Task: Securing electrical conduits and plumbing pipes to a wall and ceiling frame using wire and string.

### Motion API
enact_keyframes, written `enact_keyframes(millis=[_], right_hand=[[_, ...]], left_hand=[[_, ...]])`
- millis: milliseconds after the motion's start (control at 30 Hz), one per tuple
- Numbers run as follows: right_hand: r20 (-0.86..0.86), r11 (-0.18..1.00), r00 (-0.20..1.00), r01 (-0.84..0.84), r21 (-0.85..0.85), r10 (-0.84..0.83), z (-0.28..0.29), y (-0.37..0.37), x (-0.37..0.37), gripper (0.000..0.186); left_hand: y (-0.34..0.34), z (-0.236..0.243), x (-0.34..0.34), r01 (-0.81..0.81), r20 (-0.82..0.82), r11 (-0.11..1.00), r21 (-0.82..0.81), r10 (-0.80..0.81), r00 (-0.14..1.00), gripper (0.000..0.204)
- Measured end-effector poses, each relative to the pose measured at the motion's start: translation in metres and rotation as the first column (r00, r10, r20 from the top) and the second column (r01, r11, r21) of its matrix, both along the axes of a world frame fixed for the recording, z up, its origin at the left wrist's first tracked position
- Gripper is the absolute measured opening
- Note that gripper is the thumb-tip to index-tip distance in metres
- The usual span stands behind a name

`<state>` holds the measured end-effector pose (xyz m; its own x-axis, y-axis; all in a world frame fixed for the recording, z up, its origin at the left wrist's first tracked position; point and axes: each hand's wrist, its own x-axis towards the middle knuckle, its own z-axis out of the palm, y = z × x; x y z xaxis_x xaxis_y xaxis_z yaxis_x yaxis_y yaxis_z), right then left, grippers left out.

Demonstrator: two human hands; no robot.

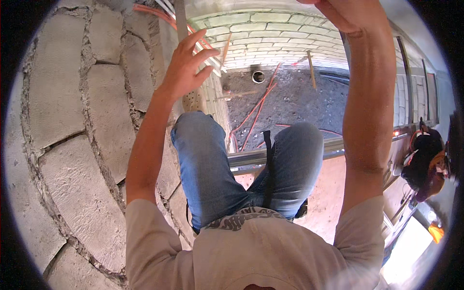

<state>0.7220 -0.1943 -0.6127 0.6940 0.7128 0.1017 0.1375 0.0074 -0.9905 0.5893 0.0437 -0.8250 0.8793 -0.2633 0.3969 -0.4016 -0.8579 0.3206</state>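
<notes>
The left hand [182,72] spreads its grip near orange tubing [153,10], which a careless sweep could snag; the cropped right hand's [340,13] grip I cannot tell.

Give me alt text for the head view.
A person's hands are raised: the left hand is open near orange tubes by a block wall, the right hand partly cut off at the top. Beyond jeans-clad knees, reddish tubes lie on a dirt floor.
</notes>
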Motion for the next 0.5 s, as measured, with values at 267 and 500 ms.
enact_keyframes(millis=[267, 500], right_hand=[[0.106, 0.995, 0.994, -0.016, 0.103, 0.005, -0.003, -0.006, 0.009, 0.024], [0.229, 0.993, 0.97, 0.101, -0.062, -0.084, 0.0, -0.016, 0.013, 0.023]], left_hand=[[0.002, 0.006, -0.004, -0.061, -0.118, 0.969, -0.239, 0.034, 0.992, 0.06], [-0.032, 0.019, 0.019, -0.109, -0.313, 0.901, -0.419, -0.031, 0.949, 0.074]])
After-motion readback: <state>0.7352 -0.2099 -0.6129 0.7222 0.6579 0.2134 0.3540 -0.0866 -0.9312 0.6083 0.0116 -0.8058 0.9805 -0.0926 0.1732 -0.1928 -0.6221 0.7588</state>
